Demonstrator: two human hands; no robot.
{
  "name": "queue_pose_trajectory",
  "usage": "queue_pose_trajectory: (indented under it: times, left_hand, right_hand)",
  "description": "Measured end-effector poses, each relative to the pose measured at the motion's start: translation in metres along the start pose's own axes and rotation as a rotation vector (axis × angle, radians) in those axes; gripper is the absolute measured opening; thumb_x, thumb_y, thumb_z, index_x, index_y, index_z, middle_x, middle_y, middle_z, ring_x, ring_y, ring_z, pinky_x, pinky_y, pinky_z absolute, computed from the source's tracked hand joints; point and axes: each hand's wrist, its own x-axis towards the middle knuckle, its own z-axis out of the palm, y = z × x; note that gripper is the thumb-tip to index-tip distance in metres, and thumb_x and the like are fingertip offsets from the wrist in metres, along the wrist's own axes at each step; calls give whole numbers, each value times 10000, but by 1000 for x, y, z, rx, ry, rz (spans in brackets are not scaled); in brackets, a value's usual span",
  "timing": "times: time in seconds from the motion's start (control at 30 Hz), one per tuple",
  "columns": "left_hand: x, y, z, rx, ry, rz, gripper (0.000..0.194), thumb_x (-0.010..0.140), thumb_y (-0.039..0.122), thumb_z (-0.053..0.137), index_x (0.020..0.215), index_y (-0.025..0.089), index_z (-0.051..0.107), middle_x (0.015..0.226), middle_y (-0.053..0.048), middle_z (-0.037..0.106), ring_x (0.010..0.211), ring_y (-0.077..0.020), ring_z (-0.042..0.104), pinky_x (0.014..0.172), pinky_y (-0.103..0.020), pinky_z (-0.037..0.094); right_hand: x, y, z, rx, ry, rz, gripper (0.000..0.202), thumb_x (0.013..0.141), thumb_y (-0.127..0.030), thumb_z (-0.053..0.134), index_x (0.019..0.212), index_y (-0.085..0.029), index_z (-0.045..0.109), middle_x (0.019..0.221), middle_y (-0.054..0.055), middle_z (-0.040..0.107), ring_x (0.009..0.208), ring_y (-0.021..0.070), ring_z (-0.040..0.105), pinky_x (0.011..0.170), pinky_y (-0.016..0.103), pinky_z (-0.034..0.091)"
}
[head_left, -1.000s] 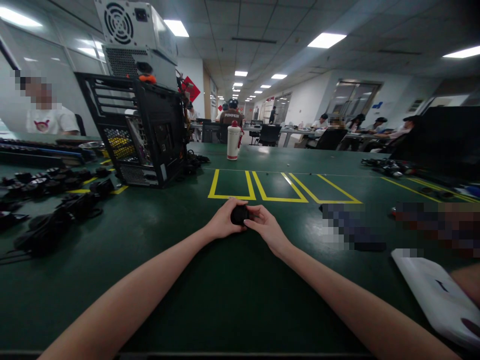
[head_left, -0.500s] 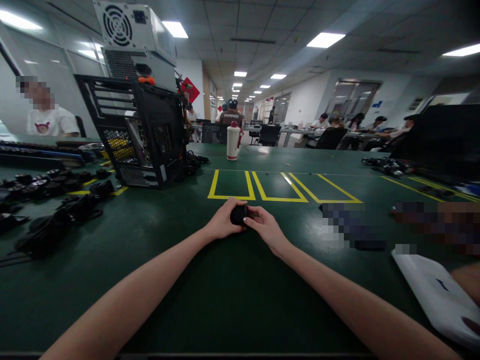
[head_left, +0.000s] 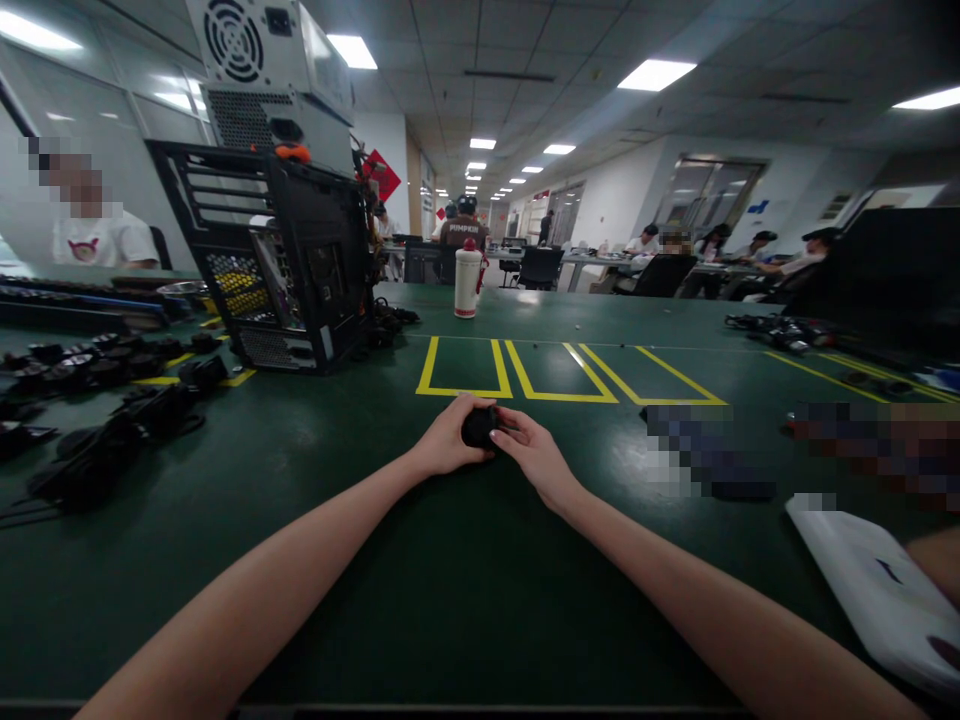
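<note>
A small round black part (head_left: 478, 427), too dark to make out its exact kind, is held low over the green table between both my hands. My left hand (head_left: 444, 442) curls around its left side, with the thumb at the near edge and the fingers over the far edge. From the right, my right hand (head_left: 538, 458) grips it with thumb and fingertips. The fingers cover part of its right side. Just beyond the hands, yellow tape rectangles (head_left: 465, 394) are marked on the table.
An opened black computer case (head_left: 315, 270) with power supplies (head_left: 251, 50) on top stands at the left. Black cameras or similar parts (head_left: 105, 440) lie left of it. A white bottle (head_left: 466, 285) stands farther back. A white case (head_left: 874, 585) and another person's arm are at right.
Both hands keep hold of the round black part in almost the same place. The view has shifted very slightly.
</note>
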Motion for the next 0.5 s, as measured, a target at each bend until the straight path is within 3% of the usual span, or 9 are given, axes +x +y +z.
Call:
queue_pose_trajectory:
  times: [0.37,0.5]
  left_hand:
    - [0,-1,1,7,21,8,615,554,188,706,1111,209,446,1080,-60,505,998,-227,492,876,-388,394]
    - [0,1,1,-22,16,-5,609,552,171,699,1105,223,451,1086,-58,509,1008,-234,490,883,-402,387]
  right_hand:
    - [-6,-6,2,21,11,-74,183,730,-263,579,901,-216,537,985,14,584,985,161,558,898,347,426]
    - [-1,-2,0,7,25,-67,276,713,-226,592,983,-226,534,1058,22,574,1016,165,546,935,360,402]
